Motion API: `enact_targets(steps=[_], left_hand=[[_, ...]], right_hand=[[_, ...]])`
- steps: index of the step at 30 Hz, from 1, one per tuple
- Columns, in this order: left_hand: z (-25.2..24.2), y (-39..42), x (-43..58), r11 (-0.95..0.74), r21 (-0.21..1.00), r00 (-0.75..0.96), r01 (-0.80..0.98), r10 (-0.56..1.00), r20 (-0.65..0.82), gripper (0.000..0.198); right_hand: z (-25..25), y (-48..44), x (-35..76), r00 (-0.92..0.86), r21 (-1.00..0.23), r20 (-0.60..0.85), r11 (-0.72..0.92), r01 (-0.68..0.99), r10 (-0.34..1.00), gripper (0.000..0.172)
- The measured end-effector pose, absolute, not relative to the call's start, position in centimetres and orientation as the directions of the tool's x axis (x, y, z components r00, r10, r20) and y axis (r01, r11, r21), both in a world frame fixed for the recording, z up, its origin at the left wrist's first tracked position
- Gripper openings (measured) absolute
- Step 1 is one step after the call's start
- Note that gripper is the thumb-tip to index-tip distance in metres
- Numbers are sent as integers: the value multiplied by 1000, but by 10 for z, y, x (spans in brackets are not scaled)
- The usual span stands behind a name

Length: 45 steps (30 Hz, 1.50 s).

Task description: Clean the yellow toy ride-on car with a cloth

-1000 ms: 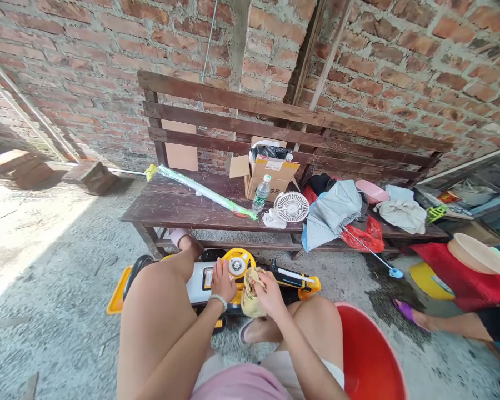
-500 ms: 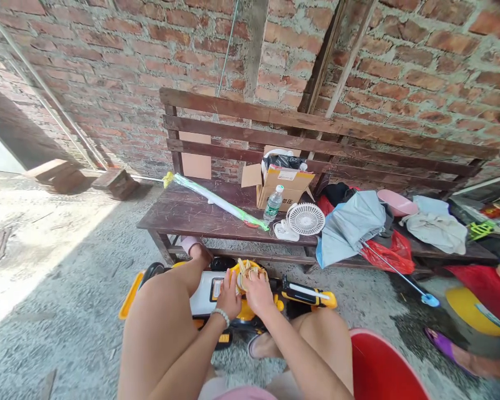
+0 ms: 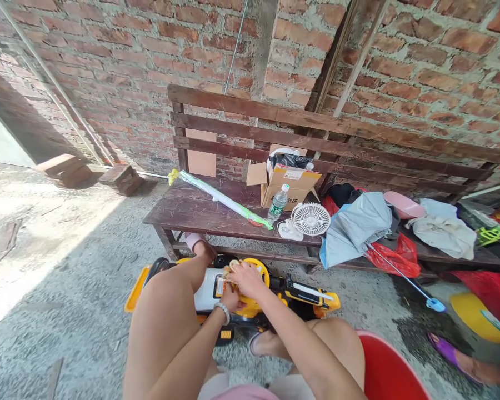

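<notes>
Between my knees stands a toy ride-on vehicle with a white panel (image 3: 205, 290), a yellow steering wheel (image 3: 267, 272) and black parts. A crumpled tan cloth (image 3: 233, 265) is bunched in my hands, just left of the wheel. My right hand (image 3: 249, 278) lies over the cloth with its fingers closed on it. My left hand (image 3: 231, 299) is directly below, closed on the lower part of the cloth beside the panel's label. The right hand partly hides its fingers.
A wooden bench (image 3: 191, 214) runs behind the vehicle. On it are a bottle (image 3: 278, 204), a white fan (image 3: 311, 219), a cardboard box (image 3: 289, 183) and a folded umbrella (image 3: 354, 222). A red tub (image 3: 387, 369) stands right of my leg; another person's foot (image 3: 462, 361) is farther right.
Both hands have shifted left with the cloth, off the middle of the steering wheel towards the white panel. My right hand now overlaps my left. The view has turned slightly left.
</notes>
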<state>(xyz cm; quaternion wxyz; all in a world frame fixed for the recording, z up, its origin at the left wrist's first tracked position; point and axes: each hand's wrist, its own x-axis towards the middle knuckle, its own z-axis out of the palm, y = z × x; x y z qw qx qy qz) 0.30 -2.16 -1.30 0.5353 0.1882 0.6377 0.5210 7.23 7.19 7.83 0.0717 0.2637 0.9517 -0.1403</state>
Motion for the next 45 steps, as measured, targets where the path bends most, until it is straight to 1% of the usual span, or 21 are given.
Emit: enact_targets(steps=[2,4,5,7,10,12,15,18,20,22,23,24,26,29,32,34,37,41,43,45], left_hand=[[-14,-19,1,547,745,-281,-382,699,-657,50],[-14,-16,-2,632,658,-243,-409,620,-746,46],[-13,-14,-3,650,629,-231,-426,595,-770,43],[-10,-11,-5,659,594,-215,-461,567,-795,37],[-3,-11,-4,643,561,-198,-521,549,-812,35],[1,-11,-2,619,541,-190,-570,541,-819,35],[7,-8,1,572,506,-173,-645,535,-827,32],[12,-6,4,536,450,-126,-714,534,-836,32],[17,-6,4,503,418,-97,-757,546,-832,38],[19,-9,3,465,394,-87,-792,554,-828,48],[20,-10,3,450,382,-88,-807,549,-831,52],[20,-12,2,438,369,-90,-820,537,-839,55],[19,-14,1,414,342,-97,-843,508,-856,60],[17,-14,2,357,336,-125,-872,501,-856,58],[16,-11,7,310,372,-162,-875,536,-829,52],[15,-9,10,310,397,-177,-864,551,-816,51],[13,-6,11,373,407,-163,-834,538,-827,52],[8,-8,9,486,415,-155,-769,488,-859,44],[6,-9,10,512,443,-187,-736,475,-860,38],[3,-10,11,525,476,-224,-706,472,-852,34]], right_hand=[[81,91,81,-778,-182,-246,761,623,578,34],[86,109,94,-649,-107,-285,649,753,705,41],[88,115,101,-578,-73,-304,587,806,757,44],[90,116,114,-469,-29,-337,488,872,816,50],[82,84,127,-411,-23,-356,431,902,839,51],[73,47,130,-391,-48,-350,400,915,851,47],[66,-1,129,-421,-121,-362,406,906,832,47],[76,-9,124,-494,-229,-402,438,869,771,38],[88,6,117,-525,-314,-400,427,848,751,35],[98,27,105,-550,-381,-328,425,821,768,41],[101,36,98,-565,-396,-287,441,805,773,45],[102,43,91,-590,-396,-259,473,787,765,49],[99,49,78,-644,-358,-251,549,755,722,54],[86,40,72,-663,-296,-263,596,747,700,56],[74,23,85,-677,-302,-262,608,734,688,48],[69,14,103,-688,-314,-281,613,725,669,41],[70,10,132,-664,-293,-324,596,748,674,37],[87,33,154,-581,-141,-394,578,804,712,35],[98,53,156,-561,-80,-378,578,812,737,35],[105,73,153,-548,-60,-298,558,828,781,42]])
